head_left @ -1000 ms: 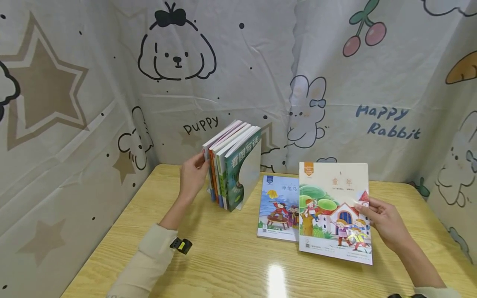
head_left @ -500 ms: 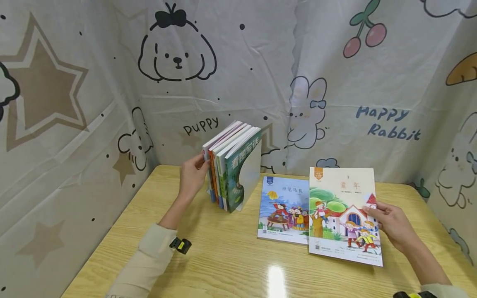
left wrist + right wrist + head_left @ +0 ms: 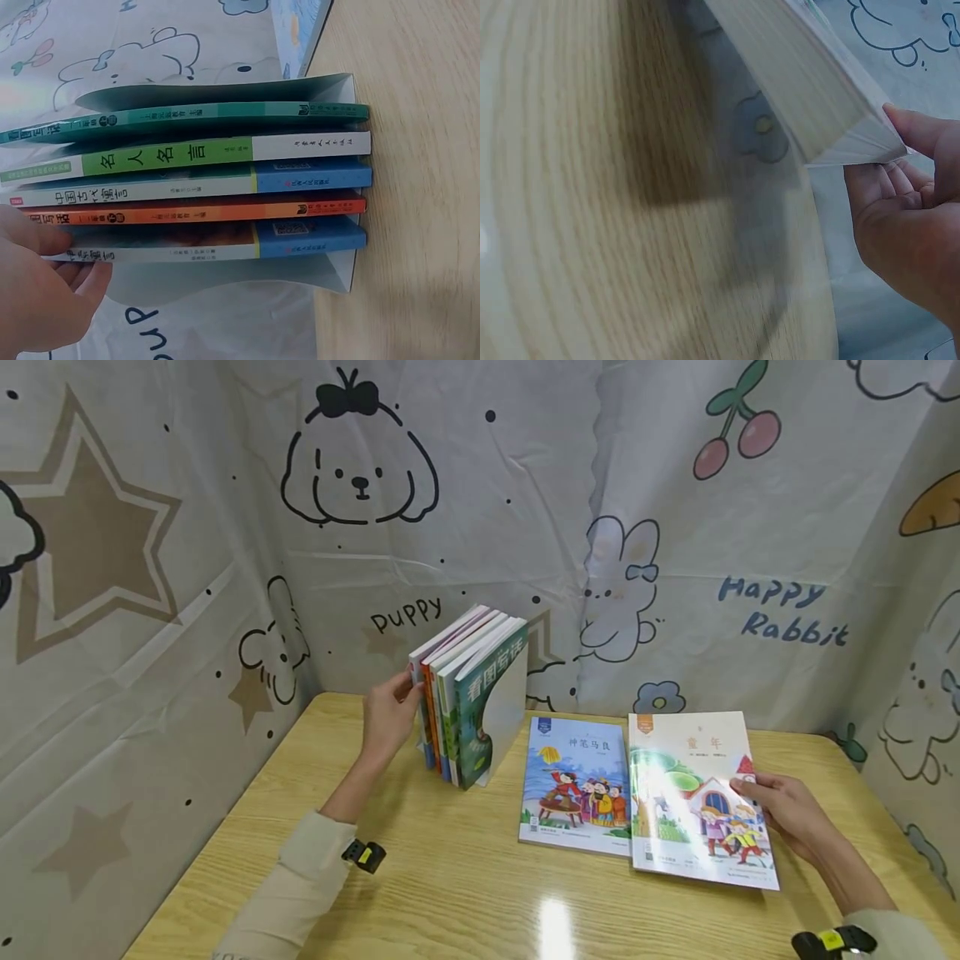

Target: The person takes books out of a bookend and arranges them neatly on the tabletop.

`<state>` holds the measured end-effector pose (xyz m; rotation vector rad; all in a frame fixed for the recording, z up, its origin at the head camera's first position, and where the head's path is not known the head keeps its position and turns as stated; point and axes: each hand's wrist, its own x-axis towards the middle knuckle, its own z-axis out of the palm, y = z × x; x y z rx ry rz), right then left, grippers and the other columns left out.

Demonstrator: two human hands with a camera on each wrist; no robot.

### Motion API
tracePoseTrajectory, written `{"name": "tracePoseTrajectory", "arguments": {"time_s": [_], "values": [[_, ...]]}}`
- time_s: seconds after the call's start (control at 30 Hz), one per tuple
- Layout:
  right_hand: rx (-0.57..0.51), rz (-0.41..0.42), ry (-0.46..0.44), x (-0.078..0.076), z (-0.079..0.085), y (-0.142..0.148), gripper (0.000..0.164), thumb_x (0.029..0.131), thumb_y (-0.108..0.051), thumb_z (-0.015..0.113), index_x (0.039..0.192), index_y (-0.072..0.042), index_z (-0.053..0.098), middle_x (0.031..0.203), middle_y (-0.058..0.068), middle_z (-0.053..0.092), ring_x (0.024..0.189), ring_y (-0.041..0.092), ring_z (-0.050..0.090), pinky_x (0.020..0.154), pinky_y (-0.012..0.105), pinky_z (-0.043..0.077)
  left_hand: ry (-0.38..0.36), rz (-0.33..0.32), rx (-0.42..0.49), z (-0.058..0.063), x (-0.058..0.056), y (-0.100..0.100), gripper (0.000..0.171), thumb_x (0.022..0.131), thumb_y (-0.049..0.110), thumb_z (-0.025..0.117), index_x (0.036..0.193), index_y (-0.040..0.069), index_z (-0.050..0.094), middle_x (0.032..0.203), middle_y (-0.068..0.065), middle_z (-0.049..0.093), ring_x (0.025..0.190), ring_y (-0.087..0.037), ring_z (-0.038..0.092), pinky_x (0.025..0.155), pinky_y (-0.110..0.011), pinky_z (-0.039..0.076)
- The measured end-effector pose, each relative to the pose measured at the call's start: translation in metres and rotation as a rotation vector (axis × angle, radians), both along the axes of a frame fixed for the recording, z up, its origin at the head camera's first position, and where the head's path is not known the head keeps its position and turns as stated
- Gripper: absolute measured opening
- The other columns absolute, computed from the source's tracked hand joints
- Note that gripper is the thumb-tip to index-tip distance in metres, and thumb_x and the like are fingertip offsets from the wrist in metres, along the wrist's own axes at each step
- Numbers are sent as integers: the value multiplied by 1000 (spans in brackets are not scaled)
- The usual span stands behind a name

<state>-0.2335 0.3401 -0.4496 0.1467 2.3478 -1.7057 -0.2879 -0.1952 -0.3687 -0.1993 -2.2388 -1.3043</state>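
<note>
My left hand (image 3: 386, 714) pinches the outermost book (image 3: 195, 253) of an upright row near its top; this book has a pale spine with a blue lower end. The row stands between the pale curved sides of a bookend (image 3: 334, 276). Beside the held book is an orange-spined book (image 3: 225, 213), and a green book (image 3: 471, 747) closes the right side. My right hand (image 3: 791, 810) grips the right edge of a cream-covered picture book (image 3: 697, 793), thumb on the cover and fingers beneath. In the right wrist view its page edges (image 3: 802, 82) tilt above the table.
A blue-covered book (image 3: 573, 785) lies flat on the wooden table (image 3: 450, 877), just left of the cream one. A printed cloth (image 3: 465, 468) hangs behind and along both sides of the table.
My right hand has moved the cream book right and lowered it, uncovering the blue book's cover. My left hand keeps its place at the row.
</note>
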Motion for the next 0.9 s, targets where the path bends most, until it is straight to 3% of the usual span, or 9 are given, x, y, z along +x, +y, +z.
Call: {"name": "tracePoseTrajectory", "arguments": {"time_s": [0.3,0.57,0.9], "values": [[62,6,-56,-13,-7,3,83,93,-43,50,138,16,14,98,9,60,83,16,60,71,31,53,98,43,42,0,7,1,21,90,13,60,108,4,67,97,-13,68,88,-23,65,71,-35,54],[72,16,-102,-21,-9,6,83,93,-42,49,138,17,11,99,9,59,84,17,59,72,32,52,80,36,85,6,17,-4,24,90,14,61,111,5,66,101,-12,67,87,-21,65,73,-32,53],[101,67,-108,-29,-8,10,80,93,-42,51,135,19,21,91,6,62,79,18,59,68,31,52,124,76,102,22,36,-11,28,93,22,57,117,9,64,103,-9,67,88,-17,64,69,-26,51]]}}
